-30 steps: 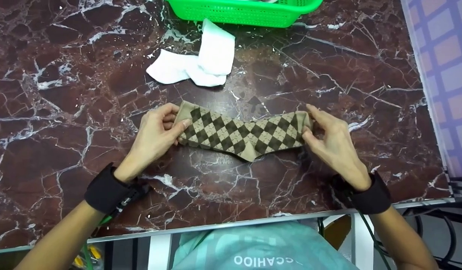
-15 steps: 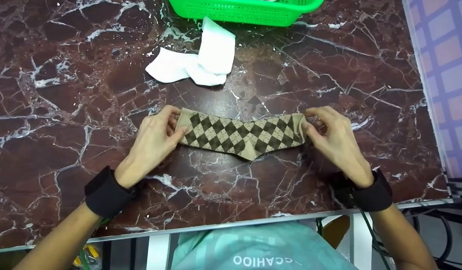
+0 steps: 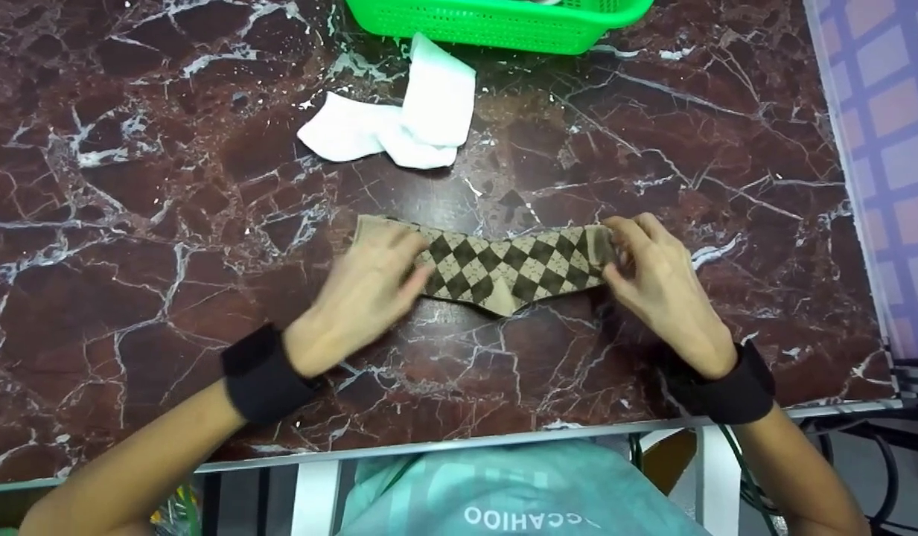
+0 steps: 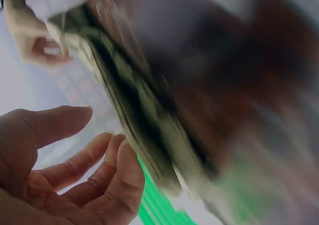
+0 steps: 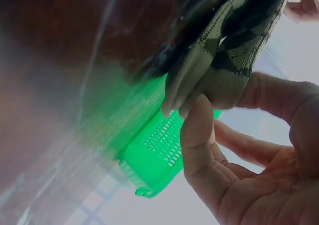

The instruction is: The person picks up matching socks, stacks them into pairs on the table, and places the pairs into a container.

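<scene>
A beige and brown argyle sock (image 3: 503, 268) lies crosswise on the marble-patterned table, its heel pointing toward the person. Layered edges of it show in the right wrist view. My left hand (image 3: 377, 272) is over the sock's left part and hides some of the pattern; in the left wrist view its thumb and fingers stand apart with nothing between them, close beside the sock (image 4: 129, 95). At the sock's right end, my right hand (image 3: 656, 279) pinches the edge between thumb and fingertips, as the right wrist view shows.
White socks (image 3: 436, 104) lie loosely overlapped beyond the argyle sock. A green perforated basket (image 3: 488, 30) stands at the far edge of the view, its contents mostly cut off. The table's near edge (image 3: 459, 447) runs in front of the person.
My left hand has let go of the sock's left end and moved right, over the sock. The right hand stays at the right end. The sock has flattened slightly.
</scene>
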### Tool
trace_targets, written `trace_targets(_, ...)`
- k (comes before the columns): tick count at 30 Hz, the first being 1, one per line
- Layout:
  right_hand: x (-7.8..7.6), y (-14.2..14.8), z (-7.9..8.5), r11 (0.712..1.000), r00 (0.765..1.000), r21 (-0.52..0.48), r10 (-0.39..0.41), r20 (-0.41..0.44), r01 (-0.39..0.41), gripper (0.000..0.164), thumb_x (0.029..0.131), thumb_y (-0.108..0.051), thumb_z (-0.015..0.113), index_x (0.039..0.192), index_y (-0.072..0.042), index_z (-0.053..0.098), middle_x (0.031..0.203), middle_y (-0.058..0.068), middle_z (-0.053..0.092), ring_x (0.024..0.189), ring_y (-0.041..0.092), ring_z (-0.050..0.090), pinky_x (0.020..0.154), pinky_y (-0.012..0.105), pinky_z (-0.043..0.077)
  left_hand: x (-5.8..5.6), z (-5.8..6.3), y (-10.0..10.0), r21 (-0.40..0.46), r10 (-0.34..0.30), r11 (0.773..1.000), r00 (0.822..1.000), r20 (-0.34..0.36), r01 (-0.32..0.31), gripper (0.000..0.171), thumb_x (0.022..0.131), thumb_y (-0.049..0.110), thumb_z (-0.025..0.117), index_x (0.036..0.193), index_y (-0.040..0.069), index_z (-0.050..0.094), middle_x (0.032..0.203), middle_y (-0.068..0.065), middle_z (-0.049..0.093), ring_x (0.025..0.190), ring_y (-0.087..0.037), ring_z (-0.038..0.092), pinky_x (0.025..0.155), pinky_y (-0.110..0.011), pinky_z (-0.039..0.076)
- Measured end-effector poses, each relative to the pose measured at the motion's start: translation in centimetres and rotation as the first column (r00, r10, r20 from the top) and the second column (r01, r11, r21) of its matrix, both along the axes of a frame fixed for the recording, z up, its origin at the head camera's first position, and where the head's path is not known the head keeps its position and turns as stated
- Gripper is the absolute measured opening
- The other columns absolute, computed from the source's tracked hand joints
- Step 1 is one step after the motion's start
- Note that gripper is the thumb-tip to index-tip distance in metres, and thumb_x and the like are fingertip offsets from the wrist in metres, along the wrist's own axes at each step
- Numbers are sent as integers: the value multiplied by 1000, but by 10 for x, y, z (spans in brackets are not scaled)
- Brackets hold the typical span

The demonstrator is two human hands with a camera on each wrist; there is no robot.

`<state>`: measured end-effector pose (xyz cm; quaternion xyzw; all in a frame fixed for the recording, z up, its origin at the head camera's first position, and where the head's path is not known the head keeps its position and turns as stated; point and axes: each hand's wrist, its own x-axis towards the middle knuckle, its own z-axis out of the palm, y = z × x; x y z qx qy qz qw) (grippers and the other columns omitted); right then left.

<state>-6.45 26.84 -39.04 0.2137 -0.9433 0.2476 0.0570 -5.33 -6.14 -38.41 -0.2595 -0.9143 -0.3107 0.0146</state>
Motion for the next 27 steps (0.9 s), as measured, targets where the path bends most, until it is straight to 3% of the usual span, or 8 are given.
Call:
trace_targets(6, 4, 2, -1, 1000, 1000, 18, 13, -24, -12, 30, 70, 11, 57, 97, -1, 63, 83, 9, 47, 63, 18, 47, 52, 30, 44, 0, 4, 39, -65, -118, 991, 993, 16, 118, 25, 87, 23, 56, 98, 1, 59, 95, -11, 60, 89, -20, 54, 79, -29, 46)
trace_targets(11, 4, 1, -4, 998, 998, 20, 62, -17, -61, 25, 77, 10, 55, 98, 1, 63, 86, 10, 44, 69, 19, 45, 62, 35, 47, 1, -1, 60, -176, -139, 974, 990, 27, 142, 37, 87, 33, 55, 109, 2, 57, 102, -13, 58, 95, -24, 53, 75, -32, 49)
trace_targets(14, 2, 1, -5, 998, 997, 19, 64, 35, -65, 26, 79, 9, 55, 103, 1, 61, 89, 10, 42, 72, 19, 47, 66, 35, 50, 1, -5, 63, -243, -125, 961, 991, 36, 130, 45, 85, 35, 58, 117, 5, 53, 107, -13, 56, 99, -27, 51, 73, -36, 50)
trace_targets(18, -3, 2, -6, 998, 995, 19, 62, 78, -64, 31, 77, 12, 55, 105, 1, 60, 93, 12, 44, 75, 20, 51, 70, 34, 50, 1, -6, 61, -272, -113, 954, 991, 71, 128, 45, 82, 31, 63, 118, 6, 52, 114, -15, 52, 109, -32, 46, 78, -43, 48)
trace_targets(27, -12, 3, -8, 996, 991, -9, 91, 96, -91, 23, 75, 16, 55, 94, 5, 60, 95, 15, 49, 78, 23, 55, 69, 32, 51, -2, -4, 61, -308, -117, 939, 985, 125, 151, 47, 82, 27, 63, 121, 7, 49, 118, -15, 49, 113, -34, 42, 83, -48, 44)
